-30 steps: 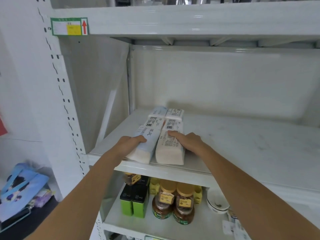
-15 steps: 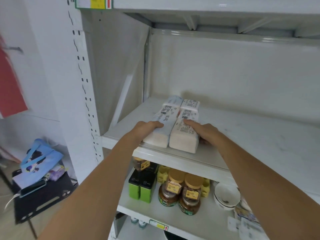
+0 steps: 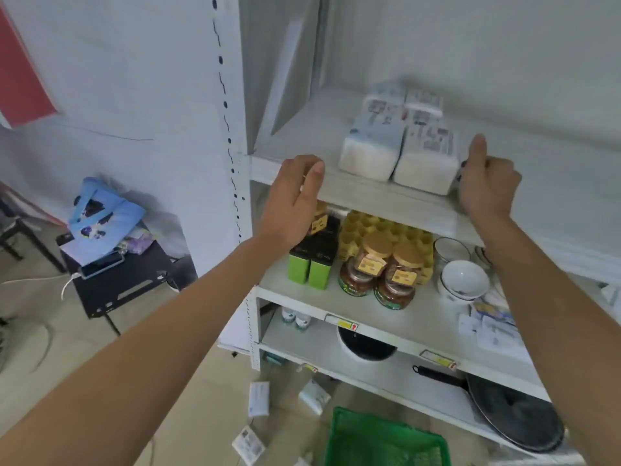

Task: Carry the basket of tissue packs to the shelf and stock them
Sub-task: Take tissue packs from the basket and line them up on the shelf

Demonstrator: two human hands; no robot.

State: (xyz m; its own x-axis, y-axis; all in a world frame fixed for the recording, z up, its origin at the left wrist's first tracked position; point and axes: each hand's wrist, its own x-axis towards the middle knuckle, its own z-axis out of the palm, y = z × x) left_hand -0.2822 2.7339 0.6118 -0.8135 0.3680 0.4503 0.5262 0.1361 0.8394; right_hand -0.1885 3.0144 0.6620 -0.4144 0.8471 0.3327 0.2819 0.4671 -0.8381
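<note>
Below, green basket (image 3: 386, 438), tissue packs (image 3: 398, 142) shelved

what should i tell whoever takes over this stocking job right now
Left hand: off the packs, holding nothing, fingers loosely curled.
Right hand: beside the right row, thumb up, holding nothing.
Tissue packs: two rows on the upper shelf, near its left end.
Green basket: on the floor below; contents unclear.
Loose packs: on the floor by the basket.
Left: shelve those.
</note>
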